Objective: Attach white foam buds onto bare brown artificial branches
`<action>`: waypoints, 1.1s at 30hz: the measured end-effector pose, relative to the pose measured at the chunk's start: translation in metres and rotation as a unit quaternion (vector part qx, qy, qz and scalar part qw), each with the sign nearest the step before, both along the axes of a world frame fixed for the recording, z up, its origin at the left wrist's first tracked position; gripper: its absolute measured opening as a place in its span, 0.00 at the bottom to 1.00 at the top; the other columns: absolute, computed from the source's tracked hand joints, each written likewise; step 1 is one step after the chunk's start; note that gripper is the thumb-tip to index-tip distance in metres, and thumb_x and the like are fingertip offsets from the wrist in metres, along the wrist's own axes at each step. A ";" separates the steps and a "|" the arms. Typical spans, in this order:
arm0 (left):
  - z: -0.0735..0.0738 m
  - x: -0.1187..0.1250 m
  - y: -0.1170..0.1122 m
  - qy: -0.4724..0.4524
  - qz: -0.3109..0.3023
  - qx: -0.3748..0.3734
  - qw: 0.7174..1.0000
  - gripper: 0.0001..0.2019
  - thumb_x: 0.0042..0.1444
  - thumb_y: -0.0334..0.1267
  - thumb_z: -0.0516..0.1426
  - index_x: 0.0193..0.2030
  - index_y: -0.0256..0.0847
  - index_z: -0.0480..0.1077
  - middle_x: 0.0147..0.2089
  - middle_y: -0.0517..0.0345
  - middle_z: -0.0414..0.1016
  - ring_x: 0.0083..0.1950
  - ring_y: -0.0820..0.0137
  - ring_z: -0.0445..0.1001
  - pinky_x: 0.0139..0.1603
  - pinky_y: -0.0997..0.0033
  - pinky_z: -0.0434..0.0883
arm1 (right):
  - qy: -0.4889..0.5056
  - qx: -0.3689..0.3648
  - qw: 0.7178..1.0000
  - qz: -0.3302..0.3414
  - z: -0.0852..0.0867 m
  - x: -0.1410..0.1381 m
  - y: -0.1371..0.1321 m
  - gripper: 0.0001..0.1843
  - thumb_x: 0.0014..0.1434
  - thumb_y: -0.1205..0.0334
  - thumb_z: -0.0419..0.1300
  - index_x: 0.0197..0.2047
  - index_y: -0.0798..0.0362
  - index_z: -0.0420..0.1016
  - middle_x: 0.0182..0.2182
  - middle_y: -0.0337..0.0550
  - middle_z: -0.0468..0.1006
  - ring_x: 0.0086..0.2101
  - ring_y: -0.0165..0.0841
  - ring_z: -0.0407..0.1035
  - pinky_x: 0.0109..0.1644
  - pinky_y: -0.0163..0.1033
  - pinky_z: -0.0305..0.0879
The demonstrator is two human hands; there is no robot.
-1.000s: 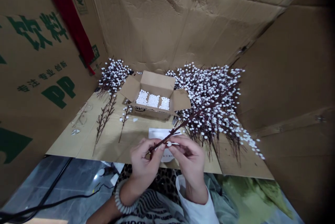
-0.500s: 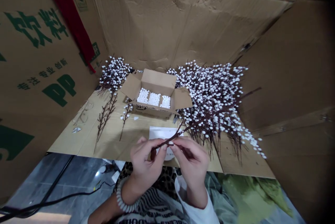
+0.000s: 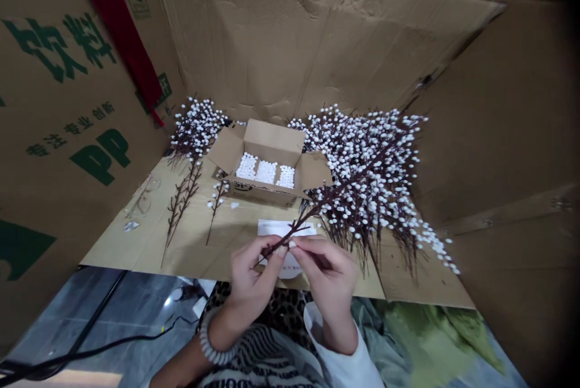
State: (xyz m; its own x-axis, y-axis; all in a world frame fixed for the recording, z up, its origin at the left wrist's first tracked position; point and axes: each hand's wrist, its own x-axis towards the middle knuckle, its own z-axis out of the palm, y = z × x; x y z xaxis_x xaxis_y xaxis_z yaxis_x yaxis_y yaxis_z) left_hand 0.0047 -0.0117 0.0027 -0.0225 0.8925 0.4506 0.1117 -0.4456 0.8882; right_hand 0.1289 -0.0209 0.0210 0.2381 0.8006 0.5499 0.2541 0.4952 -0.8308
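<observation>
A bare brown artificial branch [image 3: 299, 225] slants up and to the right, its lower end pinched in the fingers of my left hand [image 3: 252, 276]. Thumb and finger of my right hand [image 3: 334, 276] are closed on a small white bead [image 3: 292, 244], right beside the branch and close to my left thumb. Whether the bead touches a twig I cannot tell. Beneath my hands lies a white paper [image 3: 268, 228] with faint print. Beyond it stands an open cardboard box [image 3: 260, 192] with white beads [image 3: 267, 171] inside, in three groups.
White-beaded branches [image 3: 362, 164] are heaped at the right, with a smaller bunch [image 3: 197, 125] at the back left. Bare branches [image 3: 181, 200] and one partly beaded sprig [image 3: 217, 200] lie left of the box. Tall cardboard walls [image 3: 281, 37] enclose the table's back and sides.
The branch has tipped more steeply and turned in my left fingers. My right fingertips have drawn slightly away from it, and the white bead shows more clearly between them.
</observation>
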 end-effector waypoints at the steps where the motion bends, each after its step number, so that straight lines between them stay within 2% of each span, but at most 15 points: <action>1: -0.001 -0.002 0.000 -0.010 -0.021 -0.010 1.000 0.05 0.57 0.32 0.58 0.39 0.38 0.75 0.32 0.55 0.81 0.29 0.71 0.77 0.30 0.77 0.73 | -0.015 -0.002 1.000 0.006 0.001 0.001 0.001 0.12 0.51 0.74 0.66 0.34 0.47 0.81 0.29 0.38 0.83 0.30 0.31 0.77 0.34 0.34 0.75; 3: -0.004 -0.005 0.001 -0.021 -0.040 -0.021 0.999 0.07 0.56 0.33 0.59 0.42 0.39 0.75 0.35 0.54 0.81 0.32 0.70 0.78 0.33 0.76 0.74 | -0.051 -0.007 0.998 0.023 0.005 0.005 0.003 0.11 0.52 0.74 0.65 0.34 0.48 0.81 0.30 0.39 0.83 0.31 0.31 0.77 0.35 0.34 0.74; 5: -0.005 -0.007 0.003 -0.028 -0.033 -0.029 0.999 0.07 0.56 0.34 0.59 0.42 0.40 0.75 0.35 0.55 0.81 0.32 0.71 0.77 0.32 0.77 0.74 | -0.089 -0.015 0.994 0.054 0.010 0.009 0.004 0.09 0.53 0.73 0.65 0.34 0.49 0.81 0.30 0.40 0.83 0.31 0.31 0.77 0.35 0.34 0.74; 9: -0.007 -0.007 0.009 -0.077 -0.024 -0.069 0.994 0.07 0.58 0.37 0.58 0.41 0.39 0.76 0.31 0.57 0.79 0.22 0.76 0.72 0.21 0.80 0.70 | -0.160 -0.066 0.976 0.131 0.021 0.026 0.010 0.07 0.54 0.69 0.65 0.37 0.50 0.81 0.31 0.41 0.84 0.31 0.32 0.78 0.37 0.36 0.75; 11: -0.007 -0.009 0.013 -0.118 -0.009 -0.098 0.988 0.09 0.58 0.41 0.59 0.39 0.38 0.76 0.27 0.58 0.77 0.18 0.78 0.69 0.18 0.81 0.69 | -0.185 -0.090 0.970 0.131 0.027 0.039 0.023 0.08 0.55 0.67 0.64 0.39 0.50 0.81 0.32 0.41 0.84 0.32 0.32 0.78 0.37 0.38 0.76; 13: -0.007 -0.014 0.017 -0.148 0.013 -0.119 0.982 0.11 0.56 0.43 0.60 0.38 0.37 0.76 0.26 0.59 0.77 0.17 0.78 0.69 0.18 0.80 0.70 | -0.205 -0.089 0.970 0.093 0.035 0.050 0.049 0.08 0.57 0.64 0.62 0.40 0.50 0.80 0.34 0.42 0.84 0.31 0.33 0.78 0.36 0.40 0.76; 15: -0.009 -0.019 0.021 -0.164 0.029 -0.131 0.977 0.11 0.54 0.44 0.62 0.37 0.37 0.76 0.26 0.59 0.77 0.16 0.79 0.68 0.17 0.80 0.70 | -0.258 -0.084 0.962 0.038 0.041 0.056 0.086 0.10 0.60 0.62 0.59 0.42 0.51 0.79 0.34 0.43 0.84 0.32 0.33 0.78 0.36 0.41 0.75; 16: -0.010 -0.022 0.021 -0.171 0.039 -0.135 0.975 0.11 0.53 0.44 0.62 0.37 0.37 0.75 0.26 0.59 0.77 0.16 0.79 0.67 0.16 0.81 0.69 | -0.315 -0.101 0.943 0.033 0.042 0.055 0.107 0.11 0.61 0.63 0.58 0.44 0.53 0.79 0.37 0.45 0.83 0.34 0.34 0.78 0.40 0.42 0.74; 17: -0.012 -0.025 0.022 -0.176 0.050 -0.138 0.973 0.12 0.53 0.44 0.63 0.37 0.38 0.75 0.27 0.59 0.78 0.15 0.80 0.65 0.14 0.81 0.67 | -0.393 -0.131 0.909 0.038 0.042 0.052 0.129 0.11 0.62 0.65 0.56 0.45 0.54 0.78 0.39 0.47 0.83 0.37 0.34 0.77 0.44 0.43 0.73; 18: -0.014 -0.028 0.022 -0.180 0.061 -0.139 0.972 0.12 0.53 0.45 0.63 0.37 0.38 0.75 0.28 0.58 0.79 0.15 0.80 0.65 0.13 0.82 0.66 | -0.485 -0.169 0.856 0.057 0.040 0.047 0.151 0.13 0.63 0.66 0.55 0.48 0.55 0.76 0.42 0.48 0.82 0.41 0.35 0.76 0.48 0.42 0.71; 19: -0.016 -0.030 0.023 -0.184 0.070 -0.139 0.971 0.11 0.53 0.45 0.63 0.37 0.38 0.75 0.30 0.57 0.80 0.15 0.80 0.64 0.13 0.82 0.66 | -0.517 -0.188 0.831 0.079 0.037 0.041 0.171 0.12 0.61 0.67 0.57 0.48 0.56 0.77 0.43 0.50 0.82 0.42 0.37 0.76 0.49 0.43 0.70; 22: -0.023 -0.034 0.023 -0.197 0.083 -0.138 0.967 0.10 0.53 0.43 0.62 0.38 0.39 0.75 0.35 0.54 0.81 0.16 0.80 0.65 0.14 0.81 0.66 | -0.571 -0.219 0.779 0.138 0.016 0.018 0.217 0.15 0.54 0.66 0.66 0.47 0.56 0.76 0.45 0.51 0.80 0.46 0.39 0.74 0.52 0.42 0.68; 24: -0.025 -0.036 0.024 -0.204 0.085 -0.141 0.965 0.10 0.54 0.42 0.62 0.38 0.39 0.75 0.34 0.54 0.81 0.16 0.79 0.66 0.14 0.81 0.66 | -0.601 -0.234 0.747 0.160 -0.001 0.006 0.234 0.17 0.58 0.61 0.64 0.50 0.55 0.73 0.49 0.50 0.76 0.47 0.39 0.72 0.52 0.47 0.68; 28: -0.025 -0.037 0.024 -0.211 0.089 -0.149 0.962 0.10 0.53 0.42 0.62 0.37 0.39 0.75 0.33 0.55 0.81 0.16 0.79 0.66 0.15 0.81 0.67 | -0.639 -0.248 0.708 0.173 -0.028 -0.004 0.248 0.18 0.63 0.57 0.57 0.54 0.54 0.68 0.52 0.48 0.71 0.47 0.38 0.71 0.48 0.50 0.70; 33: -0.018 -0.035 0.024 -0.212 0.087 -0.157 0.961 0.10 0.54 0.43 0.62 0.35 0.38 0.75 0.32 0.54 0.80 0.18 0.78 0.68 0.17 0.80 0.69 | -0.655 -0.250 0.694 0.162 -0.037 -0.002 0.252 0.18 0.63 0.57 0.58 0.54 0.55 0.68 0.51 0.48 0.72 0.46 0.38 0.71 0.48 0.49 0.71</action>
